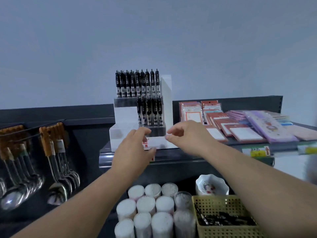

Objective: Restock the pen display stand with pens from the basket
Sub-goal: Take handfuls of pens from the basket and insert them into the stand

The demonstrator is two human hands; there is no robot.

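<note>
White pen display stand (123, 117) sits on a dark shelf (188, 158), stepped, with a tall white side panel on its right. Head view, the only one:

- upper-row pens (137, 83): black, upright, packed across the top tier
- lower-row pens (149, 110): black, upright, filling only the right part of the middle tier; left part of that tier is bare white
- left hand (133, 148): at the stand's front low step, fingers curved over it and thumb underneath near the red-and-white label; cannot tell whether it actually grips the stand or just touches it
- right hand (187, 136): just beside the stand's front right corner, fingers loosely curled, thumb and forefinger tips near each other, nothing seen between them
- basket (223, 233): yellow, perforated, low right, below the shelf and partly behind the right forearm
- basket pens (228, 219): dark, lying flat in a loose pile inside; blurred, count unclear

Rest:
- notepads (240, 133): red, white and purple packs lying flat on the shelf, right of the stand
- spoons (60, 169): metal, hanging from hooks on the left, brown card tops
- tubs (147, 212): round, white-filled, standing in a cluster just left of the basket
- bowl (211, 184): small, white, scalloped rim, behind the basket
- wall (154, 31): plain grey-blue behind it all
</note>
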